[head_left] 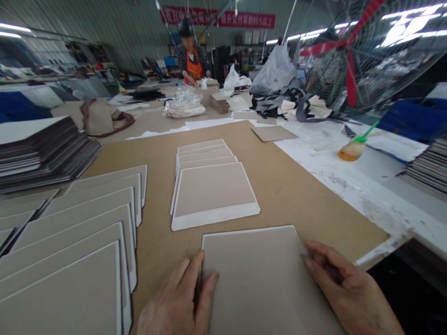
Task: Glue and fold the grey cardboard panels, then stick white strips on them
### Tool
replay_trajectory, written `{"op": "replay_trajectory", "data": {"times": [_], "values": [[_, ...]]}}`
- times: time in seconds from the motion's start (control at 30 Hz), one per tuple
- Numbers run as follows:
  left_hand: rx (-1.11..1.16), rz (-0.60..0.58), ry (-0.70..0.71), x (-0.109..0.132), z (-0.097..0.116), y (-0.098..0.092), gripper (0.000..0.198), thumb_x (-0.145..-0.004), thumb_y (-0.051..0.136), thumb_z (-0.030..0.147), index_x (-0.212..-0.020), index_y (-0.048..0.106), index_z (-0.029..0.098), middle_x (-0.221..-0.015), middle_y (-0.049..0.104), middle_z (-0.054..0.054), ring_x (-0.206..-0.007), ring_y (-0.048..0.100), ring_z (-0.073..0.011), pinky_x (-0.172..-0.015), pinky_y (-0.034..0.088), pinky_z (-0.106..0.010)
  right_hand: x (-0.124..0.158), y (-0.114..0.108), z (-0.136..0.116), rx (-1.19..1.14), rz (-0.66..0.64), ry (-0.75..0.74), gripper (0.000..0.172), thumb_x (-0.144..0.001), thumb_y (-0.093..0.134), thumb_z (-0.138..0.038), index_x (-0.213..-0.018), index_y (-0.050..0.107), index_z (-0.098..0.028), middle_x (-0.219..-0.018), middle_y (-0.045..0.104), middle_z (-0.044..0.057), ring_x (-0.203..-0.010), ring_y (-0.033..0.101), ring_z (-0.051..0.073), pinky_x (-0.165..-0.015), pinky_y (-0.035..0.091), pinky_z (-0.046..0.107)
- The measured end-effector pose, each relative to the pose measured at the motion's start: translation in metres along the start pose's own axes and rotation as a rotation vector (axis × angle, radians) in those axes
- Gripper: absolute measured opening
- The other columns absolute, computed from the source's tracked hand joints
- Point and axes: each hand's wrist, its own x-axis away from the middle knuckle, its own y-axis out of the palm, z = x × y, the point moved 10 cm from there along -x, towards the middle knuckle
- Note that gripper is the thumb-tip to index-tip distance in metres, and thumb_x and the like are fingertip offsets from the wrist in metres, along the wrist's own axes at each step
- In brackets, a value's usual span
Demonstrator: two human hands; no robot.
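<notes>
- Beige panel [258, 284] lies at the near edge of the desk [289, 200], between the person's two hands, its white-edged far side facing the other panels.
- The left hand [178, 298] has its grip pinching the panel's left edge, thumb over the top face; the right hand [352, 284] pinches the opposite edge between thumb and fingers. Holding both sides probably keeps the panel square and stops it twisting.
- Just beyond, a middle row of panels [213, 190] overlaps, each leaving a strip of the one behind exposed; the front one shows a broad white band along its near edge. Such staggering likely keeps borders visible and easy to reach.
- A fanned row [66, 284] at left is stepped likewise, apparently for picking up singly.
- The dark-edged stack [42, 153] sits farther left, perhaps to leave the middle free for handling.
</notes>
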Motion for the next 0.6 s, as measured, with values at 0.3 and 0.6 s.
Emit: {"op": "replay_trajectory", "data": {"times": [0.3,0.6], "values": [[0.048,-0.141,-0.138,0.001,-0.008,0.009,0.046,-0.095,0.041,0.051,-0.13,0.055,0.025,-0.124,0.065,-0.006,-0.104,0.068,-0.0242,-0.082,0.055,-0.035,0.0,-0.003,-0.013,0.241,0.081,-0.092,0.031,-0.091,0.051,-0.045,-0.109,0.067,-0.025,-0.069,0.065,-0.004,-0.057,0.063,0.015,-0.052,0.051,0.021],[0.091,-0.17,-0.178,0.001,-0.005,0.009,0.046,-0.094,0.047,0.047,-0.13,0.053,0.02,-0.123,0.064,-0.012,-0.108,0.065,-0.0289,-0.086,0.054,-0.044,0.008,0.009,-0.039,0.503,0.09,-0.433,0.025,-0.098,0.043,-0.029,-0.113,0.063,-0.025,-0.103,0.062,0.007,-0.075,0.067,0.017,-0.056,0.056,0.024]]}}
